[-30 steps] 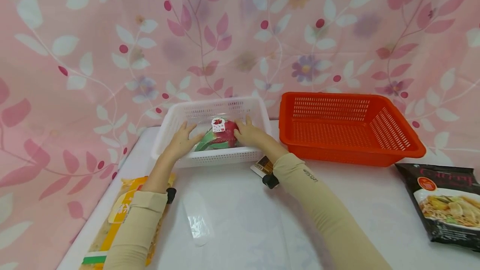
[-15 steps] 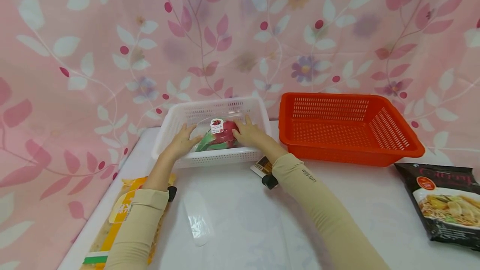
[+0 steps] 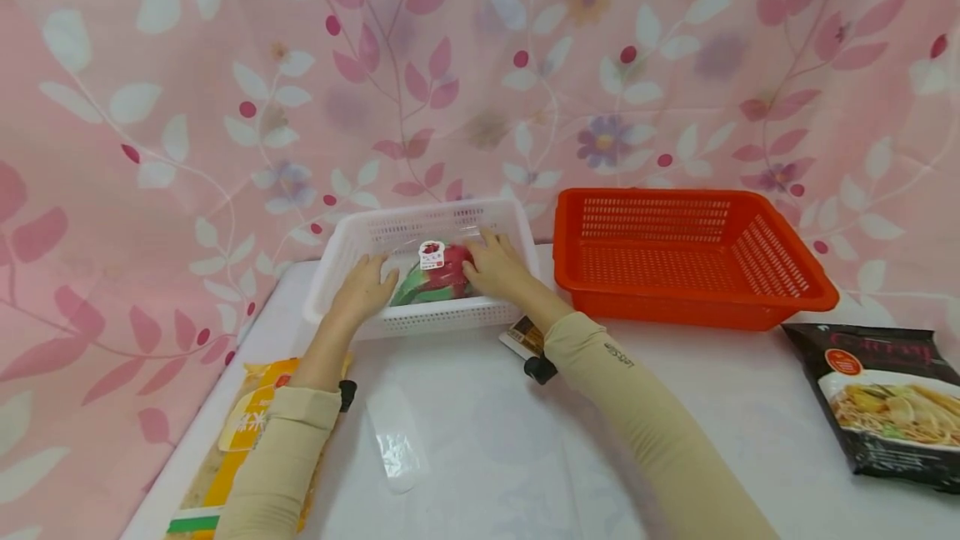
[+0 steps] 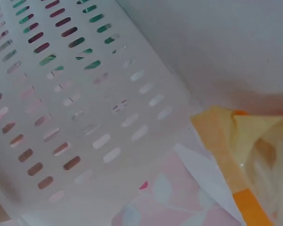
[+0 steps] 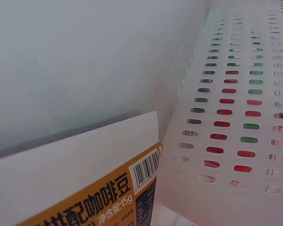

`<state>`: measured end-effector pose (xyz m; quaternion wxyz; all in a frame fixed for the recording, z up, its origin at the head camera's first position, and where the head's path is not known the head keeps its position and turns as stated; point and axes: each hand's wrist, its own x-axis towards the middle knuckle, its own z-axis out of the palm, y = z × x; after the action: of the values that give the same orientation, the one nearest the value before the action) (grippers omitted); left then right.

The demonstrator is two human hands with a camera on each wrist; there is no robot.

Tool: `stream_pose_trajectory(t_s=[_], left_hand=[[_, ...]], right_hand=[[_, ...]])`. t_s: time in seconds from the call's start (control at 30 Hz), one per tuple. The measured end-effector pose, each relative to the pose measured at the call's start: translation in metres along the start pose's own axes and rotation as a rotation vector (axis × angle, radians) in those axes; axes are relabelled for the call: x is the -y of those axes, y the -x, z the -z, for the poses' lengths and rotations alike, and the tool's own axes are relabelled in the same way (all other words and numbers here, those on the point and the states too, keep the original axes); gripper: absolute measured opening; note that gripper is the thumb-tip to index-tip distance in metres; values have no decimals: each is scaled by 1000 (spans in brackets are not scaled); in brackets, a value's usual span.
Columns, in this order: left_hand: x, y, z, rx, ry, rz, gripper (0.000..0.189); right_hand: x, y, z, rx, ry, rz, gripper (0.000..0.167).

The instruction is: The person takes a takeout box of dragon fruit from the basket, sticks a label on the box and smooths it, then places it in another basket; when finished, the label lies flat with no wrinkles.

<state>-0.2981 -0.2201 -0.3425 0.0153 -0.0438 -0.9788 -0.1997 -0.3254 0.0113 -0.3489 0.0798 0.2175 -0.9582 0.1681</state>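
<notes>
A clear plastic package with red and green contents and a white label lies inside the white slotted basket. My left hand reaches over the basket's left front, thumb and fingers spread, close to the package's left end. Over the right part of the basket, my right hand has its thumb on or right beside the red end of the package, its other fingers reaching behind. Both wrist views show mainly the basket's slotted wall, with red and green showing through its holes; neither shows the fingers clearly.
An orange-red basket stands right of the white one. A yellow food bag lies under the left forearm, a black noodle bag at the far right. A coffee-bean packet lies by the right wrist. A clear plastic strip lies in front.
The package has shifted slightly left in the basket. Both hands keep nearly the same places, with the left fingers a little closer together. The head view has turned slightly.
</notes>
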Motion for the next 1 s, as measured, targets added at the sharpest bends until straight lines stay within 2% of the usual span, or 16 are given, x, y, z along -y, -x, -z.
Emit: stream_pose_trajectory(t_s=[0.13, 0.33, 0.5, 0.57, 0.7, 0.9, 1.0], left_hand=[[-4, 7, -1, -65, -63, -1, 56], [-12, 16, -5, -168, -108, -92, 52], [-21, 28, -12, -305, -171, -174, 46], [-25, 33, -15, -351, -178, -211, 44], [-36, 43, -19, -397, -196, -280, 44], [-50, 59, -27, -420, -215, -366, 49], [-56, 66, -33, -411, -201, -399, 55]], right_hand=[[1, 3, -2, -104, 16, 50, 40], [5, 9, 1, -270, 35, 151, 34], [6, 19, 1, -355, 51, 228, 32], [6, 25, 1, -376, 64, 248, 31], [6, 39, 3, -406, 88, 283, 31], [-3, 69, 11, -359, 116, 276, 36], [-13, 84, 16, -350, 108, 256, 38]])
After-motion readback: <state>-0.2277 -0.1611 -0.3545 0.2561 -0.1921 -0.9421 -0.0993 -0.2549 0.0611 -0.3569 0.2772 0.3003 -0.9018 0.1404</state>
